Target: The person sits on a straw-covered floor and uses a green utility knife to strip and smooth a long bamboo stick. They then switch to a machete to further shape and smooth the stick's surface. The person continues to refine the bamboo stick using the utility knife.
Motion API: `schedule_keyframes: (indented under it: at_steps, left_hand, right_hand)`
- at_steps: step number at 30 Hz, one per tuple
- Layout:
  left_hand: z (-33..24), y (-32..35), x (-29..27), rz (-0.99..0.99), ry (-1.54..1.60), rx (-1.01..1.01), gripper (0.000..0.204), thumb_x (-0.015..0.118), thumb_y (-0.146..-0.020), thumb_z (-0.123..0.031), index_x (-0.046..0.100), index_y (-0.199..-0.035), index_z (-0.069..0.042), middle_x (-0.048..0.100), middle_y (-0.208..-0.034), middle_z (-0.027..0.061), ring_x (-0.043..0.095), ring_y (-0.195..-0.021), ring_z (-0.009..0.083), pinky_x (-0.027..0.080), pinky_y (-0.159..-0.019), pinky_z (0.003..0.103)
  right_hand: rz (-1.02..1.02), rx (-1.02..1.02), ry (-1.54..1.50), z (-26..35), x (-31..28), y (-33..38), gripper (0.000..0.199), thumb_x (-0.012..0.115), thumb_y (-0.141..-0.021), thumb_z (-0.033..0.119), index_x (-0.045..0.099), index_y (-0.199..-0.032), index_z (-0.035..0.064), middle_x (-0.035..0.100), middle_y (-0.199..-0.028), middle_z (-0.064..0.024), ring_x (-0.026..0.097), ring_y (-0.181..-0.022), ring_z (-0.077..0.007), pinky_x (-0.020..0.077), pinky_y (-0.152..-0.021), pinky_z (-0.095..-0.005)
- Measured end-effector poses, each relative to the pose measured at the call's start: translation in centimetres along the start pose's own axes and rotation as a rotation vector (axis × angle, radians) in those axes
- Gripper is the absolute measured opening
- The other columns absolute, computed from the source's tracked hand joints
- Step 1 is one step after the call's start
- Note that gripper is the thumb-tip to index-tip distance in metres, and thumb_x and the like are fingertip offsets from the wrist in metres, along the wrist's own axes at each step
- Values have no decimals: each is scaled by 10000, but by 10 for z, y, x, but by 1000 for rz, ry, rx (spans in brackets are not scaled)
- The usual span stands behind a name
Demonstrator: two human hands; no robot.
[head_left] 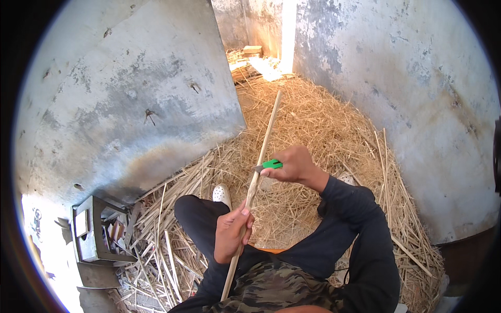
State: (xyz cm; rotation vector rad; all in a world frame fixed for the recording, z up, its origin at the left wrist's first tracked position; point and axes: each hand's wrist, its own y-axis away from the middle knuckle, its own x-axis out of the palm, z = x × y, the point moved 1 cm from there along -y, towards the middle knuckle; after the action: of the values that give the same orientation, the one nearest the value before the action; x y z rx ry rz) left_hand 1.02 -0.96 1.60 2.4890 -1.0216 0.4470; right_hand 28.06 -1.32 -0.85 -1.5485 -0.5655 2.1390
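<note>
A long pale wooden stick (268, 130) slants from my lap up and away over the straw. My left hand (233, 232) is wrapped round its lower part, near my knee. In my right hand (295, 166) is a green-handled utility knife (272, 164), gripped in a closed fist with the thumb along it. Its grey blade points left and meets the stick above my left hand. Just below the blade, the stick's surface looks rough and partly darker. My palm hides the rest of the handle.
Straw and shavings (313, 120) cover the floor ahead. Split sticks (162, 245) lie in a heap at the left, beside a small open wooden box (96, 235). More sticks (389, 182) line the right. Worn plastered walls (130, 94) stand on both sides, with a brick (252, 50) at the back.
</note>
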Motion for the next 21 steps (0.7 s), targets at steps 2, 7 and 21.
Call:
schedule_keyframes:
  at_steps: [2, 7, 21]
  left_hand:
    - [1, 3, 0, 9, -31, -3, 404, 518, -994, -166, 503, -1326, 64, 511, -734, 28, 391, -434, 38, 303, -396, 163]
    - [4, 6, -2, 17, -103, 37, 383, 529, -992, -171, 539, -1287, 72, 520, -705, 9, 418, -439, 34, 324, -403, 174]
    - [-1, 4, 6, -37, -741, 362, 380, 587, -937, -111, 553, -1287, 35, 468, -648, 2, 415, -592, 72, 372, -540, 254]
  right_hand:
    - [42, 146, 138, -29, 9, -6, 710, 456, -819, 789, 659, -591, 147, 414, -411, -12, 390, -362, -168, 306, -373, -342]
    - [14, 165, 86, -37, -1, -10, 795, 382, -820, 823, 610, -549, 111, 379, -393, 0, 377, -353, -130, 267, -347, -318]
    - [6, 68, 25, -4, 7, 13, 778, 363, -856, 791, 632, -575, 116, 394, -403, -9, 378, -355, -147, 275, -357, -320]
